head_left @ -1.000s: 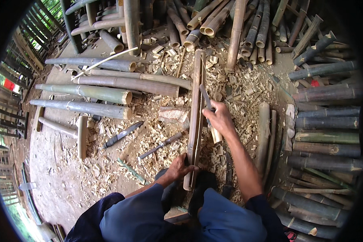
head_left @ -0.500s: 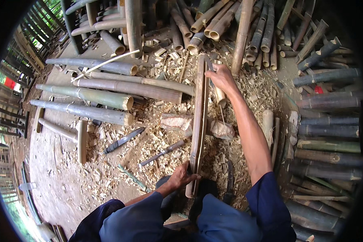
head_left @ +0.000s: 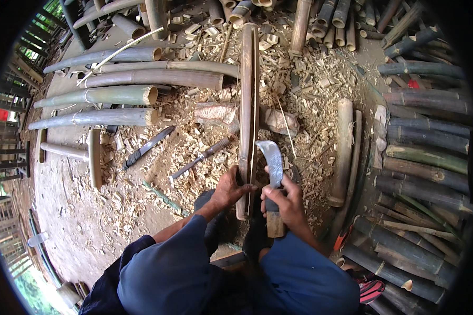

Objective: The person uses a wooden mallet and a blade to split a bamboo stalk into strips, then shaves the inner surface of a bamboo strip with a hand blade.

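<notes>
A long split bamboo pole (head_left: 245, 105) stands lengthwise before me, its near end by my feet, a narrow gap running down its right side. My left hand (head_left: 229, 188) grips it near that end, thumb across the edge. In my right hand (head_left: 289, 202) is a billhook (head_left: 272, 163) with a hooked grey blade pointing away from me and a thick dark handle, close to the bamboo's right side. Under the pole's middle lies a rough wooden log (head_left: 281, 121), partly hidden by it.
Left of the pole lie a long-bladed knife (head_left: 150, 146) and a chisel-like tool (head_left: 204, 156) among wood chips (head_left: 194, 142). Several bamboo poles (head_left: 94, 96) rest at the left, and more are stacked (head_left: 425, 131) at the right. An upright bamboo post (head_left: 300, 29) stands at the far side.
My right hand has come back from the bamboo's far end to near my right knee, and the billhook now shows plainly. My left hand keeps its grip. The whole view has shifted somewhat.
</notes>
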Demonstrator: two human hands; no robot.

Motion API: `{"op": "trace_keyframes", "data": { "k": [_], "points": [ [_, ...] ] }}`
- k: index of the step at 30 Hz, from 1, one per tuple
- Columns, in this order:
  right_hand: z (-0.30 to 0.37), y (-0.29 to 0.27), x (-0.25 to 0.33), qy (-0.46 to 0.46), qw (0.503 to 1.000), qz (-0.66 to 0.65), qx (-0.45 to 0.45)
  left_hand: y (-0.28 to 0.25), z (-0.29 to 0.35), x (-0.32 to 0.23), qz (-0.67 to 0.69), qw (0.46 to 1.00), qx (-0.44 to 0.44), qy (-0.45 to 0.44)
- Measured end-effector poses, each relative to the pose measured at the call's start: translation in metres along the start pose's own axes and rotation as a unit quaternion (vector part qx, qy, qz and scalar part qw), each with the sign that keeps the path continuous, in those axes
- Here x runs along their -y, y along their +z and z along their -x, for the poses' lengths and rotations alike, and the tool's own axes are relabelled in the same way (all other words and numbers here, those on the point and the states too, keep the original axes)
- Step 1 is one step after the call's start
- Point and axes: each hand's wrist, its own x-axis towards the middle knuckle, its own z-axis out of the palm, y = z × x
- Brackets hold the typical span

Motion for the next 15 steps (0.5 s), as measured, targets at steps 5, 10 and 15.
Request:
{"op": "trace_keyframes", "data": {
  "k": [5,10,15],
  "points": [
    [0.019,-0.005,-0.032,0.066,0.995,-0.073,0.010,0.005,-0.003,0.006,-0.003,1.000,0.002,0.003],
    [0.012,-0.008,-0.043,0.061,0.994,-0.088,0.018,0.005,-0.001,0.001,-0.001,1.000,-0.005,-0.002],
    [-0.002,-0.010,-0.025,0.080,0.986,-0.147,0.020,0.006,-0.004,0.012,-0.031,0.999,-0.011,0.006]
  ]
}}
